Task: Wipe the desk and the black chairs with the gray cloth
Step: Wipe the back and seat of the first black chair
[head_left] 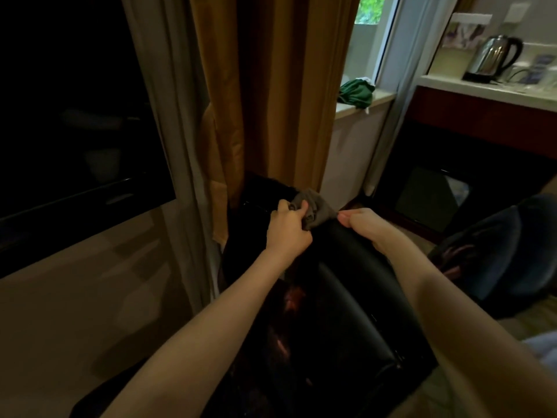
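Forearms (211,315) reach along a black chair (346,285)
Left hand (287,229) grips the bunched gray cloth (316,206) at its far end; right hand (366,226) clasps the padded edge, which runs away toward a brown curtain (271,86); kettle (494,58) far right

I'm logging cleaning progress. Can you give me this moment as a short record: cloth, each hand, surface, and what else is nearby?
cloth: gray cloth, bunched on the top edge of the black chair
left: left hand grips the cloth
right: right hand on the chair beside the cloth; its grip is unclear
other seat: second chair at right, untouched
counter: kettle
sill: green cloth
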`<action>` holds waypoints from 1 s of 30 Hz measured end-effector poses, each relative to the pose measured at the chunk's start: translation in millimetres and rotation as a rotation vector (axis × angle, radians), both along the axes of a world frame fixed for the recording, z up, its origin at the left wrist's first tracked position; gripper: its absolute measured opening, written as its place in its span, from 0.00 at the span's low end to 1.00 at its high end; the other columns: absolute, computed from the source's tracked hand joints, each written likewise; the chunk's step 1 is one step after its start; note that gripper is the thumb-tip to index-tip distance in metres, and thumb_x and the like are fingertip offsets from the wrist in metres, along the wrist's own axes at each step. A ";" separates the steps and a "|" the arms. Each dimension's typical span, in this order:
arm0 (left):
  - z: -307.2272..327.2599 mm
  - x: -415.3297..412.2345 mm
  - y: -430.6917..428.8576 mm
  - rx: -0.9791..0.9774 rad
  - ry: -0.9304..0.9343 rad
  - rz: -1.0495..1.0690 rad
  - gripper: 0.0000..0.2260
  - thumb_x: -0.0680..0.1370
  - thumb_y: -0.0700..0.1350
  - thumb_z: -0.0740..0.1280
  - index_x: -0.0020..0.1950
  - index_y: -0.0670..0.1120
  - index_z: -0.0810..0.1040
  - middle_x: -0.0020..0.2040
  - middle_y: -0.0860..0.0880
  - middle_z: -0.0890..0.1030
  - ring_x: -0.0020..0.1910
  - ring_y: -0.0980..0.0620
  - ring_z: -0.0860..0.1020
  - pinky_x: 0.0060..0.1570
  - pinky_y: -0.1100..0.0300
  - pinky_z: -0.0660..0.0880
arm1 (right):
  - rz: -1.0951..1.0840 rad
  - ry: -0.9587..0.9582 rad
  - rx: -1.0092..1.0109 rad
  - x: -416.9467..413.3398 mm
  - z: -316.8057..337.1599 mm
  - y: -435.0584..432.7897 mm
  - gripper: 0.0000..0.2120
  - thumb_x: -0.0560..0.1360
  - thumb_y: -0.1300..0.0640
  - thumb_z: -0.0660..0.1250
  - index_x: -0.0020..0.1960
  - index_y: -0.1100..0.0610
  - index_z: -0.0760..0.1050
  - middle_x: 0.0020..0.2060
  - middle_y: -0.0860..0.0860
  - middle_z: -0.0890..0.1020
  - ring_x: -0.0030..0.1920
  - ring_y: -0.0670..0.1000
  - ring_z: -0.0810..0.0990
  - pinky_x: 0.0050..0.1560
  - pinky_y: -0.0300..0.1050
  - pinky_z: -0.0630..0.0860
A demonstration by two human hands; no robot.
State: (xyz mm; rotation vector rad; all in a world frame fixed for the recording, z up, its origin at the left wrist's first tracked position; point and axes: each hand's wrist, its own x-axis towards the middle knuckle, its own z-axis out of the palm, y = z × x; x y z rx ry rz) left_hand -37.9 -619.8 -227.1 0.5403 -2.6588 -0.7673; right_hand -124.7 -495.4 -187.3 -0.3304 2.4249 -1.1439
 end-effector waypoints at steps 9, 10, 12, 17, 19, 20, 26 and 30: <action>-8.7 37.1 46.0 -0.071 -0.083 -0.223 0.27 0.73 0.42 0.66 0.72 0.47 0.65 0.62 0.42 0.64 0.58 0.40 0.68 0.61 0.52 0.69 | -0.105 0.050 -0.109 4.0 -6.5 4.7 0.11 0.78 0.61 0.61 0.58 0.61 0.79 0.54 0.58 0.80 0.54 0.53 0.77 0.55 0.46 0.75; -10.8 43.7 52.4 -0.071 -0.096 -0.256 0.26 0.73 0.42 0.66 0.71 0.47 0.67 0.62 0.42 0.65 0.58 0.40 0.69 0.61 0.51 0.69 | -0.115 0.075 -0.095 5.7 -6.8 4.5 0.11 0.78 0.61 0.62 0.57 0.60 0.79 0.55 0.58 0.80 0.55 0.54 0.77 0.58 0.48 0.75; -13.5 57.1 61.5 -0.083 -0.129 -0.311 0.24 0.73 0.42 0.66 0.69 0.46 0.69 0.61 0.42 0.66 0.58 0.39 0.69 0.60 0.50 0.70 | -0.121 0.130 -0.084 11.0 -6.3 4.9 0.11 0.78 0.60 0.63 0.58 0.59 0.79 0.56 0.57 0.80 0.57 0.54 0.77 0.61 0.49 0.74; -0.2 65.5 60.4 -0.077 -0.214 -0.293 0.20 0.75 0.42 0.65 0.67 0.44 0.72 0.60 0.43 0.67 0.58 0.40 0.70 0.58 0.50 0.72 | -0.168 0.301 -0.127 35.1 0.5 17.7 0.15 0.79 0.56 0.62 0.64 0.57 0.75 0.58 0.55 0.78 0.56 0.52 0.76 0.60 0.46 0.73; 4.6 66.2 58.0 -0.065 -0.241 -0.283 0.23 0.75 0.42 0.65 0.70 0.47 0.68 0.61 0.43 0.65 0.59 0.41 0.69 0.59 0.50 0.71 | -0.209 0.307 -0.100 43.4 3.1 35.3 0.14 0.79 0.58 0.61 0.63 0.56 0.75 0.57 0.55 0.79 0.53 0.53 0.77 0.55 0.45 0.72; 5.0 66.5 56.5 -0.056 -0.245 -0.280 0.24 0.75 0.42 0.65 0.71 0.48 0.67 0.62 0.43 0.65 0.60 0.41 0.69 0.59 0.50 0.71 | -0.219 0.290 -0.077 47.6 3.6 47.0 0.13 0.79 0.59 0.61 0.63 0.56 0.76 0.56 0.56 0.79 0.51 0.53 0.77 0.54 0.45 0.71; -1.3 62.5 50.5 0.025 -0.183 -0.295 0.23 0.74 0.43 0.65 0.70 0.48 0.70 0.61 0.42 0.71 0.60 0.42 0.72 0.58 0.54 0.72 | -0.380 0.040 -0.205 96.1 -18.4 120.0 0.12 0.79 0.63 0.60 0.61 0.61 0.74 0.52 0.59 0.78 0.44 0.51 0.76 0.50 0.47 0.74; 1.5 63.5 51.7 0.379 -0.016 -0.125 0.21 0.74 0.43 0.67 0.68 0.48 0.73 0.57 0.45 0.80 0.56 0.46 0.77 0.50 0.60 0.73 | -0.421 0.035 -0.263 101.7 -29.2 123.0 0.07 0.79 0.57 0.61 0.53 0.58 0.76 0.48 0.56 0.78 0.48 0.53 0.77 0.54 0.48 0.74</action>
